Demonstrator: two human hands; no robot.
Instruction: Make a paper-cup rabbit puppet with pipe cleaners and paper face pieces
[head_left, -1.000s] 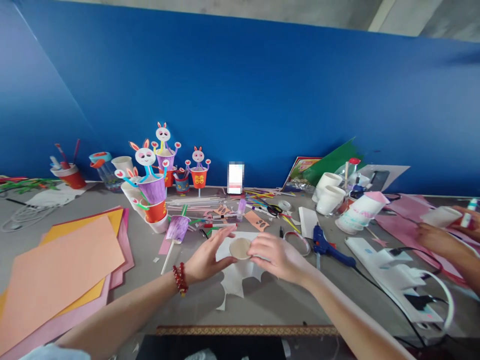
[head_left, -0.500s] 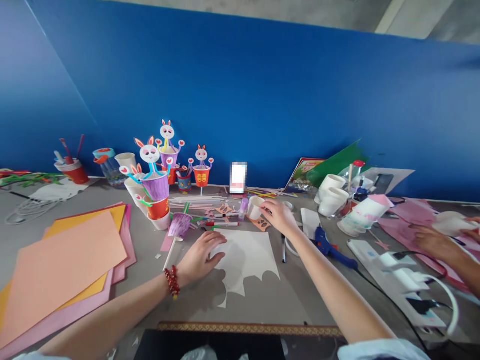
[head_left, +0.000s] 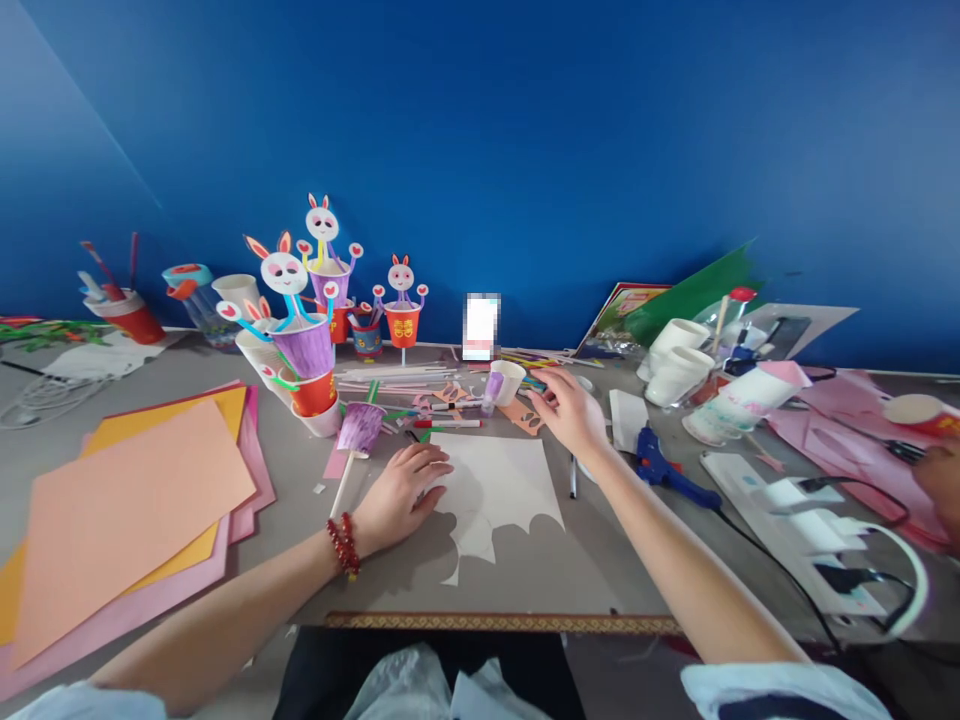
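My left hand (head_left: 409,490), a red bead bracelet at its wrist, lies with fingers outstretched over the left edge of a white paper sheet (head_left: 495,480). Scalloped curves are cut from the sheet's near edge. Beyond the sheet, my right hand (head_left: 568,412) is open, its fingers curved and apart, just right of a white paper cup (head_left: 510,382). A purple glue stick (head_left: 492,393) stands against the cup's left side. Below the right fingertips lies an orange paper piece with holes cut out (head_left: 521,415). A red marker (head_left: 459,424) rests at the sheet's far edge.
Rabbit-faced cup figures (head_left: 304,345) and a pile of coloured paper (head_left: 135,510) occupy the left. On the right are a blue glue gun (head_left: 667,472), a power strip (head_left: 795,535) with cords, white cups (head_left: 679,372), and another person's hand (head_left: 941,485) by pink paper.
My right hand has let go of the white cup, which now sits farther left, closer to the glue stick. My left hand stays on the sheet. The view has tilted down.
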